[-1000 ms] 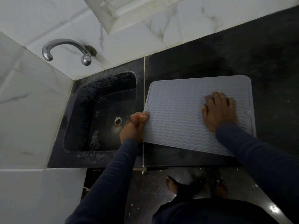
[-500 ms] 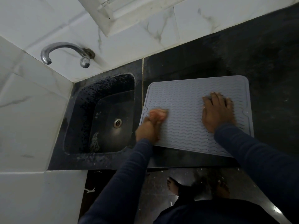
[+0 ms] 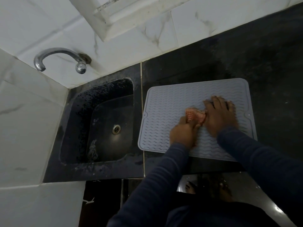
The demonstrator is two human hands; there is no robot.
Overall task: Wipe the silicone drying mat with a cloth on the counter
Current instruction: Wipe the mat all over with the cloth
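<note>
A grey silicone drying mat [image 3: 170, 102] with wavy ridges lies flat on the black counter [image 3: 270, 66], just right of the sink. My left hand [image 3: 183, 131] grips a bunched pinkish-orange cloth [image 3: 195, 116] and presses it on the middle of the mat. My right hand [image 3: 220, 115] lies flat on the mat's right half with fingers spread, holding it down. The cloth touches the thumb side of my right hand. Both arms wear dark blue sleeves.
A black sink [image 3: 105, 122] with a metal drain [image 3: 116, 129] sits left of the mat. A chrome tap [image 3: 57, 57] juts from the white tiled wall above it. The counter's front edge runs just below the mat; the floor and bare feet show beneath.
My left hand has swept the cloth rightward across the mat, from its left edge to the middle beside my right hand. The right hand has stayed in place.
</note>
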